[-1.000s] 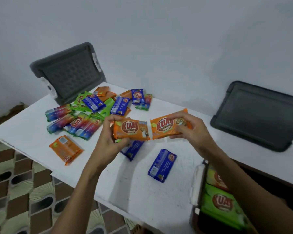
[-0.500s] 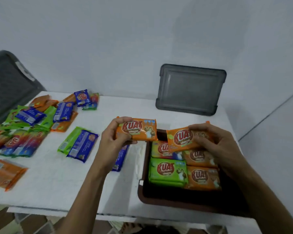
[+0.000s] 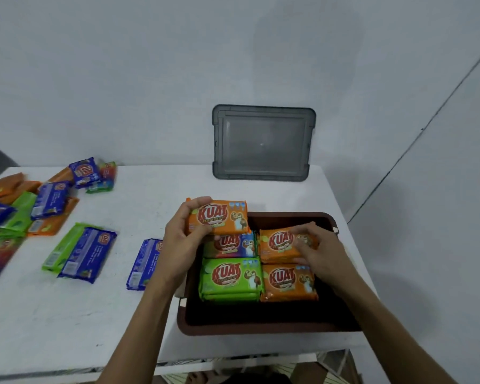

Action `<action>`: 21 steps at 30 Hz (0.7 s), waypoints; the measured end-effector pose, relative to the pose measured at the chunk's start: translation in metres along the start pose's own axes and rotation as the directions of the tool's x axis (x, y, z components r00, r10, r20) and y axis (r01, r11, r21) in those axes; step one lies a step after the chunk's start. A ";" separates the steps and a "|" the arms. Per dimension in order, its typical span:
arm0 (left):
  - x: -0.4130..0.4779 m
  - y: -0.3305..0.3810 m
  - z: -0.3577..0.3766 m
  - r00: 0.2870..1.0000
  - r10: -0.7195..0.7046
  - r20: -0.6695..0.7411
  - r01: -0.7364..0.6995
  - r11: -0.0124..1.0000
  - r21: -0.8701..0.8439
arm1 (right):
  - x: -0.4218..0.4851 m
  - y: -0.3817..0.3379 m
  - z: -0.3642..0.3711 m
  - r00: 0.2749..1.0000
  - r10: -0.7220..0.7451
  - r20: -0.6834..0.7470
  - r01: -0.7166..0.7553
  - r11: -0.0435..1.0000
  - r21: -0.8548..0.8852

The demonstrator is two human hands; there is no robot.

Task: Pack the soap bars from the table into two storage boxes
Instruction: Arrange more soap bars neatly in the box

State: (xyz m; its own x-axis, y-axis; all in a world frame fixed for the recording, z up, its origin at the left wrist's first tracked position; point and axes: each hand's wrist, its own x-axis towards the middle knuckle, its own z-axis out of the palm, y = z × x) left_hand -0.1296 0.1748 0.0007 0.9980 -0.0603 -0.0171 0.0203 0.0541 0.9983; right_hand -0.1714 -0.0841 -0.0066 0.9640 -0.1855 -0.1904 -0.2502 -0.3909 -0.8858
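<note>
Two grips: left hand [image 3: 180,241] holds raised orange bar [image 3: 221,217], right hand [image 3: 320,252] clasps orange bar [image 3: 276,245] inside box [image 3: 261,327]

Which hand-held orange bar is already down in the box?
The right-hand orange bar, gripped by the right hand at the brown box's back right. The left-hand orange bar, in the left hand, is held above the rim.

The bare left forearm rises from the 6 o'clock edge toward 1 o'clock. The left hand [image 3: 182,242] pinches a flat orange plastic-wrapped soap bar [image 3: 222,217] at its 9 o'clock end, fingers over the top edge and thumb at the lower edge. The right forearm enters from 5 o'clock, angled toward 10 o'clock. The right hand [image 3: 320,254], palm down, grips a second orange wrapped soap bar [image 3: 277,243] at its 3 o'clock end.
</note>
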 end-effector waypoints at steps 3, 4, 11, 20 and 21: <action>0.000 -0.001 -0.001 1.000 -0.013 -0.013 0.013 1.000 -0.002 | -0.001 0.009 0.008 0.995 -0.068 -0.066 0.051 0.971 -0.234; 0.000 -0.001 -0.001 1.000 -0.015 -0.014 0.015 1.000 0.001 | -0.001 0.010 0.009 0.989 -0.114 -0.089 0.080 0.944 -0.320; 0.000 -0.001 0.000 1.000 -0.011 0.006 0.011 0.999 0.039 | -0.001 0.014 0.017 0.969 -0.228 -0.090 0.131 0.791 -0.598; -0.001 0.004 0.001 0.999 -0.016 0.051 0.013 0.998 0.055 | -0.008 0.002 0.019 0.998 -0.053 0.036 0.064 0.768 -0.637; -0.001 0.005 0.001 0.998 -0.019 0.054 0.015 0.998 0.057 | -0.010 -0.001 0.018 0.998 -0.046 0.034 0.057 0.754 -0.655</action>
State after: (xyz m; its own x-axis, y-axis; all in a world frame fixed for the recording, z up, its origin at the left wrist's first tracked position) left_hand -0.1306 0.1743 0.0054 0.9928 -0.1155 -0.0326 0.0324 -0.0038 0.9995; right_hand -0.1789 -0.0661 -0.0114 0.9770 -0.1368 -0.1638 -0.1927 -0.8955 -0.4012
